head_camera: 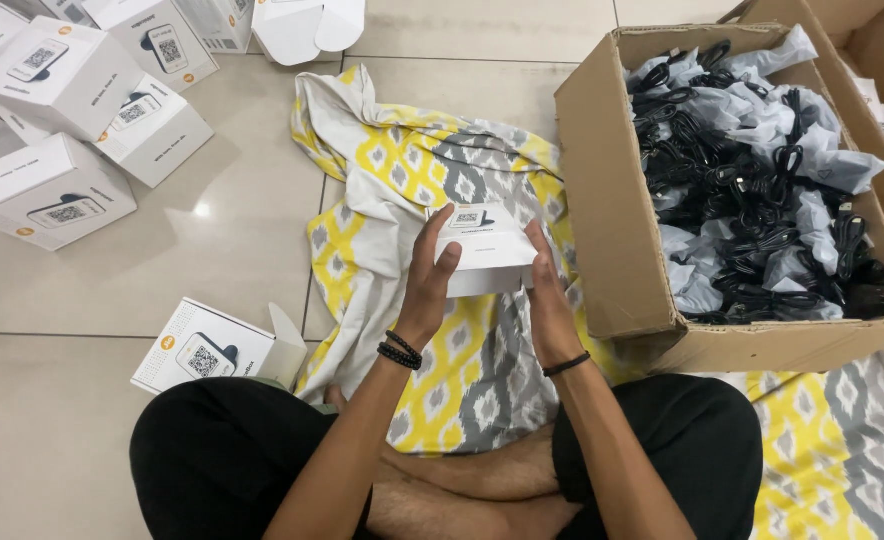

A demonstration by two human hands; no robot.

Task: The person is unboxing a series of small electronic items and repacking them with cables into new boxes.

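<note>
Crossed legs in black shorts (pixel 222 450) down front; left hand (pixel 427 290) and right hand (pixel 550 300) both clamped round small white cardboard box (pixel 484 250), over yellow-grey patterned cloth (pixel 402 170).

Bright, even indoor light falls from overhead. A small glare spot shines on the glossy floor tiles (pixel 202 210) toward their upper left. Soft shadows sit under the white boxes (pixel 52 190). Straight lines bow slightly at the frame's edges, probably wide-lens distortion. The black trousers (pixel 212 450) lose all detail.
</note>
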